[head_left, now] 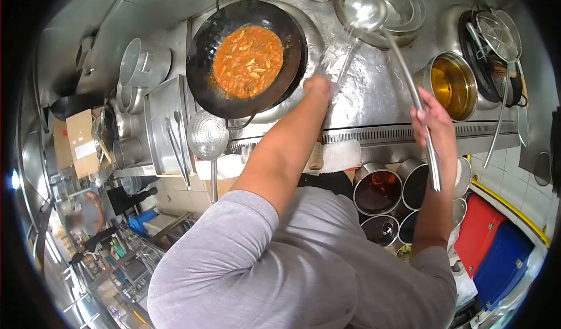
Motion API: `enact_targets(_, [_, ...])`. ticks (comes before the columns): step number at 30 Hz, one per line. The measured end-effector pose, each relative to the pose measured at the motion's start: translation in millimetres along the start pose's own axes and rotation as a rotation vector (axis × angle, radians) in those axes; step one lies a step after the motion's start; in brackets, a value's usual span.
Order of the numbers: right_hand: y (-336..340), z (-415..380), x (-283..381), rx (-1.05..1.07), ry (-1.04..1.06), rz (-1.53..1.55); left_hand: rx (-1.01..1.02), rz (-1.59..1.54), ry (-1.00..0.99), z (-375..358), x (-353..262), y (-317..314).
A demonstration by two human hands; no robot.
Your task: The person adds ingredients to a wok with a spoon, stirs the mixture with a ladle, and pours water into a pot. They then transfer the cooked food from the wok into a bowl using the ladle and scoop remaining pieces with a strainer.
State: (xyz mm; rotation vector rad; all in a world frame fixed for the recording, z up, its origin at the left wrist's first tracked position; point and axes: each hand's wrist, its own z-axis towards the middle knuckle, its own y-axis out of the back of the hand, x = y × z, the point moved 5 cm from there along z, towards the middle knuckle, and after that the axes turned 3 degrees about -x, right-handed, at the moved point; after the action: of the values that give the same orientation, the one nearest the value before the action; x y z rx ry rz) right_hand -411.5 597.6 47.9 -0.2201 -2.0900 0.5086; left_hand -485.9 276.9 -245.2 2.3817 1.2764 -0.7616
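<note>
My right hand (pixel 432 124) is closed around the long metal handle of a ladle (pixel 403 60). The ladle's shiny bowl is over a metal pot (pixel 403 7) at the back of the stove, blurred by motion. My left hand (pixel 318 86) is closed beside the wok, on what looks like a wok spatula (pixel 340 60) with a smeared metal blade; its wooden handle (pixel 316 156) shows below my forearm. Left of that hand, a black wok (pixel 201 66) sits on the stove. Reddish-orange sauce with pale strips of food (pixel 248 60) covers its bottom. Most of my left fingers are hidden.
A pot of yellow oil (pixel 453 86) stands at right, near hanging strainers (pixel 499 36). A perforated skimmer (pixel 208 135) lies left of my forearm. Several pots of dark liquid (pixel 378 191) stand by my body. Another person (pixel 87 215) is far left.
</note>
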Motion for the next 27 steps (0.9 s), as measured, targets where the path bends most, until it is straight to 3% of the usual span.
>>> enact_targets(3, [-6,47,-1,-0.213,0.18,-0.304,0.105,0.116,0.117,-37,-11,19])
enact_targets(5, [0,91,-4,-0.37,0.224,-0.526,0.251,0.234,0.036,-39,-10,21])
enact_targets(8, [-13,135,12,-0.418,0.226,-0.716,0.319,0.339,0.021,-64,-20,27])
enact_targets(10, [-5,165,9,-0.277,0.094,-0.413,0.518,0.511,0.032,-71,-21,26])
enact_targets(11, [3,166,12,-0.274,0.102,-0.415,0.521,0.506,0.026,-74,-22,27])
enact_targets(13, [17,166,13,-0.124,0.04,0.233,0.523,0.502,0.054,-79,-20,29])
enact_targets(14, [23,161,8,-0.031,-0.017,0.318,0.512,0.492,0.052,-80,-20,29])
enact_targets(19, [3,66,13,0.062,0.074,0.446,0.499,0.418,0.084,-76,-9,30])
enact_targets(21, [-3,30,14,0.125,0.078,0.484,0.7,0.486,0.059,-58,8,24])
enact_targets(23, [-16,-6,9,0.135,0.084,0.423,0.726,0.532,-0.046,-89,2,36])
enact_targets(26, [-36,-47,-5,0.069,0.019,0.353,0.668,0.838,-0.46,-124,-14,68])
enact_targets(27, [-42,-57,-13,0.055,-0.03,0.313,0.667,0.836,-0.458,-121,-12,84])
